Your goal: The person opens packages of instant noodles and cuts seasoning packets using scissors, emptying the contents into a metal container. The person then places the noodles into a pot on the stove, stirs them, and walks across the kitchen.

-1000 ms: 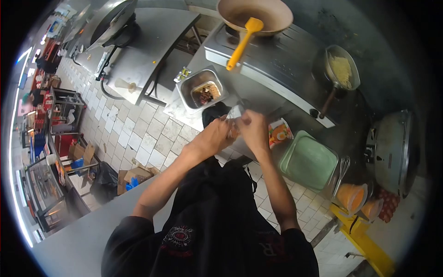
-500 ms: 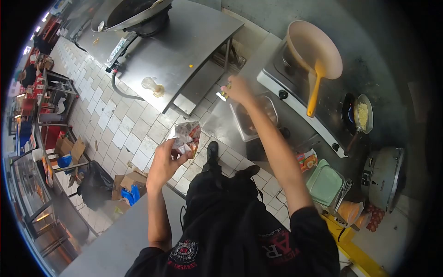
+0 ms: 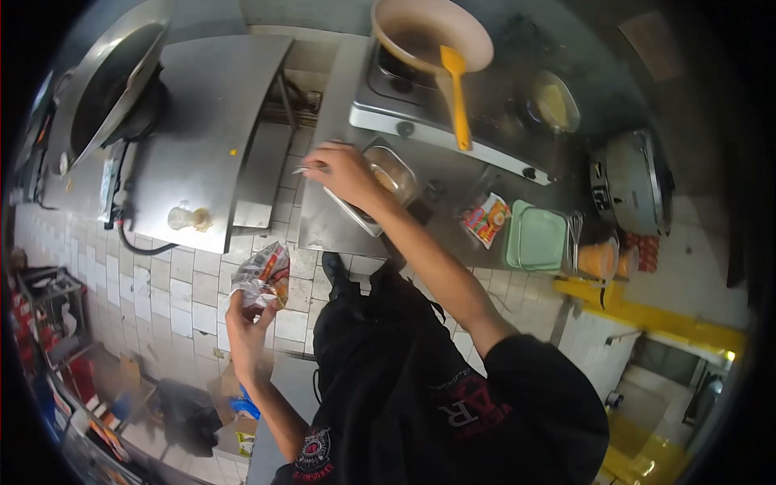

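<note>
My left hand (image 3: 249,327) grips an opened foil packet (image 3: 267,271), silver inside with red and orange print, above the tiled floor. My right hand (image 3: 343,171) is closed, over the left end of a rectangular steel pan (image 3: 352,217) on the counter. A small, thin, pale piece (image 3: 304,170) sticks out from its fingertips, possibly a sachet; its kind is unclear. Some brownish contents show inside the pan, partly covered by my forearm.
Behind the pan stands a gas stove (image 3: 376,121) with a pale frying pan (image 3: 477,36), a yellow spatula (image 3: 459,105) and a small pan (image 3: 556,103). A red noodle packet (image 3: 487,218) and a green tray (image 3: 537,234) lie right. A wok (image 3: 89,121) stands left.
The camera view has turned, so the stove and counter appear farther left. My right hand is now closer to the steel pan. My left hand still holds the foil packet.
</note>
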Demonstrator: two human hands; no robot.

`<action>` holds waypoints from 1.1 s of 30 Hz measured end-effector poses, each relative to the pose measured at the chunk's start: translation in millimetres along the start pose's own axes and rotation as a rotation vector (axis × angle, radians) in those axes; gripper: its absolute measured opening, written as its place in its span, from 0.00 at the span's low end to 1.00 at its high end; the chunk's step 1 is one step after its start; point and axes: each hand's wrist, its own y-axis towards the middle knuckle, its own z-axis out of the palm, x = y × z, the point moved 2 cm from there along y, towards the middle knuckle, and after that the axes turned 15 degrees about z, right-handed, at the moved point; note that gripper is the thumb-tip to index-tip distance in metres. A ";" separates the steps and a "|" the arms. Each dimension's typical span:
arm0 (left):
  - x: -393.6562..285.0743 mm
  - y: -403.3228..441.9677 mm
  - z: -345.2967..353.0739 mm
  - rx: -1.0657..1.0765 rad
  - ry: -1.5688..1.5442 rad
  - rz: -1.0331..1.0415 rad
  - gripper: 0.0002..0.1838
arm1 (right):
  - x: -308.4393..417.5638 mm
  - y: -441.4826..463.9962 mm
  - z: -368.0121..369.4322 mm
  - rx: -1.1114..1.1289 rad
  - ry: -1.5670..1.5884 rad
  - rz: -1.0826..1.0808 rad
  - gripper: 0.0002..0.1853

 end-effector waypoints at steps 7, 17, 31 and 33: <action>-13.3 40.7 13.6 0.268 0.130 0.002 0.19 | -148.0 -188.8 -166.3 -0.534 -0.324 0.515 0.12; -8.4 61.0 77.9 0.427 0.144 0.189 0.27 | -277.8 -216.6 -167.3 -0.162 -0.593 0.963 0.15; 0.6 34.9 80.6 0.385 0.159 0.187 0.28 | -294.0 -202.8 -151.5 -0.244 -0.235 0.932 0.17; -0.8 36.0 80.2 0.388 0.156 0.200 0.28 | -296.3 -205.2 -151.3 -0.232 -0.120 0.995 0.16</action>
